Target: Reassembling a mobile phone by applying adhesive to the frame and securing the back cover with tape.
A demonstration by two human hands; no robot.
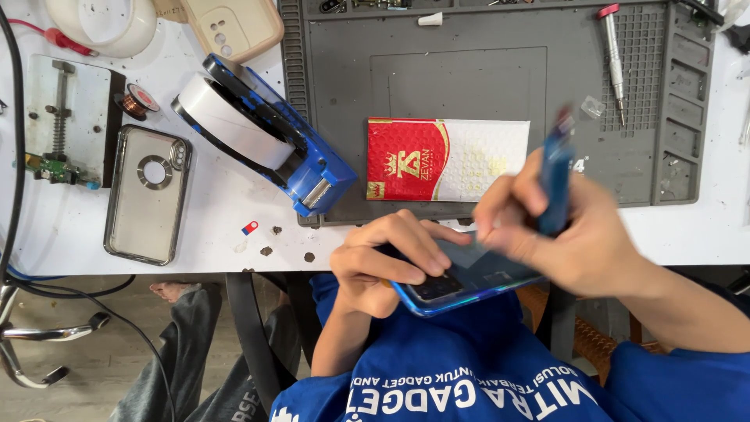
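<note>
Here your left hand [387,262] grips the phone [461,281] low over your lap, its long side running left to right, while your right hand [562,234], closed on a blue tool [556,187], sits just above the phone's right half.

A blue glossy phone [461,285] sits before the white table [226,211], below the grey rubber mat [484,86]; a blue tape dispenser [262,133] lies left, overlapping the mat's corner.
</note>
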